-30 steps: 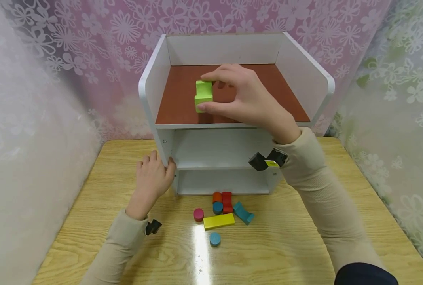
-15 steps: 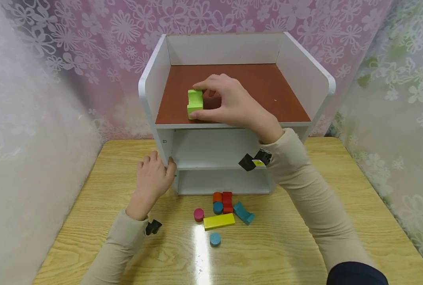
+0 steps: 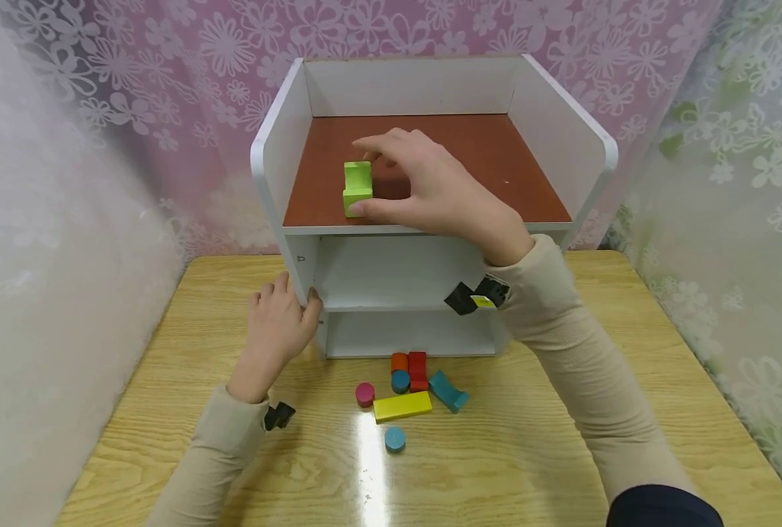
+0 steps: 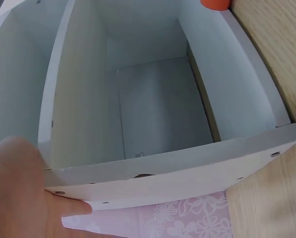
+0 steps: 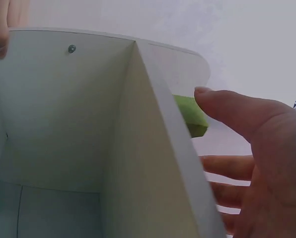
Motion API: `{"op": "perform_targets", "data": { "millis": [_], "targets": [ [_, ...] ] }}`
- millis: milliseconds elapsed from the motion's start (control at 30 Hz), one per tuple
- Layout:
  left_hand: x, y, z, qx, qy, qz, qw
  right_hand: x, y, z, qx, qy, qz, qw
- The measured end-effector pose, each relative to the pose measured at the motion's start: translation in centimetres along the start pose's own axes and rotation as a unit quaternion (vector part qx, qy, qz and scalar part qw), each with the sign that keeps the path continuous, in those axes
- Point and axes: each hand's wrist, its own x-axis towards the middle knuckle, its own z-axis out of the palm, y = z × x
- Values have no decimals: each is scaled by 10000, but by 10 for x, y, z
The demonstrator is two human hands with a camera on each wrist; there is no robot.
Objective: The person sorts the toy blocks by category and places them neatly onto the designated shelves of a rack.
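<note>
While the right grip [image 3: 440, 187] gapes, the green block [image 3: 358, 192] seemingly touches its thumb [image 3: 379, 210].

Left hand [image 4: 19, 193] grips flat side panel [image 4: 138, 188] of white boxy shelf unit [image 4: 86, 99], two open compartments [image 4: 153, 109] in view, orange rounded block [image 4: 216, 4] partly visible at top, pale wood-grain tabletop [image 4: 267, 203] at right, pink white-flowered cloth [image 4: 187, 218] below.

On the counter [image 3: 549, 446], the shelf unit [image 3: 391, 309] stands toward the far edge, the notched block [image 3: 358, 184] on its top board near the front, left of centre. Before its foot sit a waisted block [image 3: 418, 371], two cylinders [image 3: 399, 361] to its left, a curved block [image 3: 448, 392] to its right; a rectangular block [image 3: 402, 407] lies nearer, between a left-hand disc [image 3: 365, 394] and the curved block, the last disc [image 3: 394, 439] nearest the near edge.
</note>
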Motion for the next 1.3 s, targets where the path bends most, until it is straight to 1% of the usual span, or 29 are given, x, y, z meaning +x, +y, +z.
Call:
{"op": "perform_targets", "data": {
  "millis": [167,267,333,400,533,567,633,700,833,900,1100,1300],
  "targets": [
    [3,0,-5,185,90,110,9997,-7,-7,-8,-151,345,-340,9987],
    [6,-1,-8,313,215,213,9991,-12,-11,-13,-217,640,-534,9963],
    [8,-1,-10,374,319,286,9984,-15,-14,-16,-157,890,-724,9933],
    [10,-2,-11,395,395,337,9979,-19,-16,-18,-42,1208,-1082,9868],
    [12,-1,-12,421,449,360,9975,-27,-20,-20,32,1767,-1867,9664],
    [12,-1,-12,419,439,342,9976,-29,-22,-20,25,1854,-1990,9623],
    [11,0,-12,420,368,299,9980,-36,-25,-20,55,1972,-2090,9578],
    [9,0,-12,374,217,239,9988,-43,-28,-19,154,2020,-2120,9560],
    [7,2,-11,229,-116,142,9996,-59,-35,-17,428,1994,-2104,9561],
    [7,1,-10,170,-212,112,9996,-66,-38,-16,551,1970,-2111,9558],
    [6,2,-7,32,-264,65,9996,-85,-42,-10,739,1975,-2111,9545],
    [5,1,-8,-71,-269,61,9996,-101,-38,2,780,1755,-2318,9536]
  ]
}}
